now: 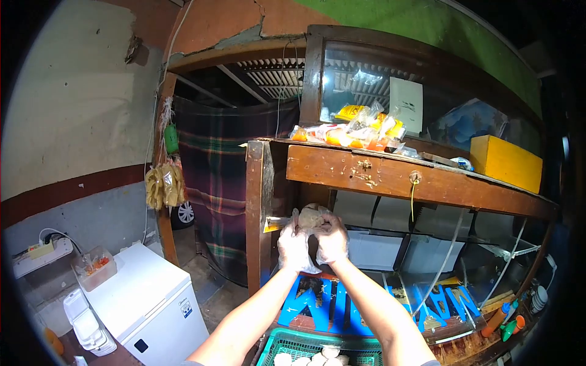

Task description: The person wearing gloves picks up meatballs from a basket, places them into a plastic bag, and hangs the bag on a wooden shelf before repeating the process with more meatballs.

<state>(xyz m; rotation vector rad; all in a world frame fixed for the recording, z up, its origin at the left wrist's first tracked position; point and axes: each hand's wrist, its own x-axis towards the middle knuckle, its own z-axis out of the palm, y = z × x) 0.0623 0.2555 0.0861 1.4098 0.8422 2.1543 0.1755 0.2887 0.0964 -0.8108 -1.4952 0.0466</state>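
Both my hands wear thin clear plastic gloves and are raised in front of the wooden cabinet. My left hand (295, 247) and my right hand (332, 239) close from either side on a round, pale beige lump (311, 218). What the lump is made of I cannot make out; clear film creases around it. Below my forearms stands a green plastic basket (305, 337) with several pale, rounded pieces (331, 352) inside.
A wooden cabinet (378, 174) carries packets (360, 131) and a yellow box (505, 163) on top. At left are a white chest freezer (143, 287), a tub with orange-red contents (96, 268) and stacked foam boxes (88, 326). Bottles (495, 320) stand at right. A plaid curtain (226, 177) hangs behind.
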